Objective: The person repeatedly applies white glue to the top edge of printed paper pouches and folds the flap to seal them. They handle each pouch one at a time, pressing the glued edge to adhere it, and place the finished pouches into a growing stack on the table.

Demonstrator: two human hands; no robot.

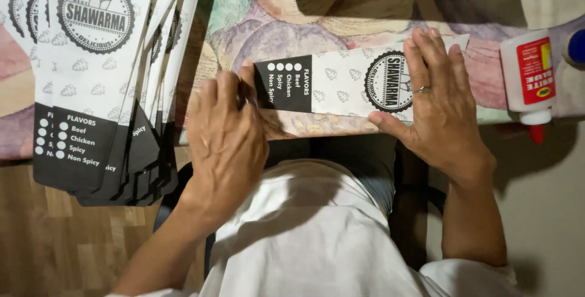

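At table edge, both hands' flat fingers on paper sleeve, gripping nothing.

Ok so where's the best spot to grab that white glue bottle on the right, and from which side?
Probably the white glue bottle is best gripped across its labelled body, coming from above with the right hand, the nearer one. It lies flat on the table with its red tip toward the person, and both long sides look clear.
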